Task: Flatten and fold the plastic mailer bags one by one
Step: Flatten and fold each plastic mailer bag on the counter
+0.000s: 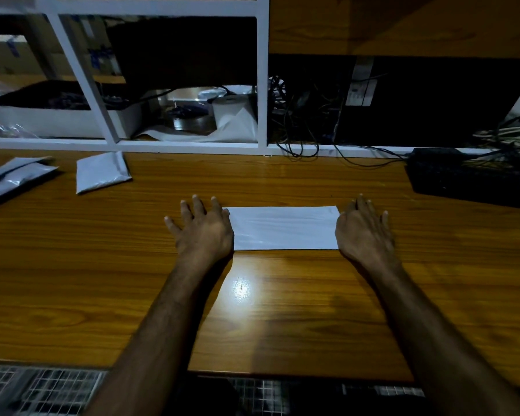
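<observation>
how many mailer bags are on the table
4 that I can tell: one white bag flat under both hands, one folded bag far left, and two overlapping bags at the left edge; more may lie out of view.

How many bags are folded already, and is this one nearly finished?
One folded bag lies done at the far left. The white bag is in hand: left hand and right hand press its ends flat on the table. The pile of flat bags at the left edge looks still to do.
</observation>
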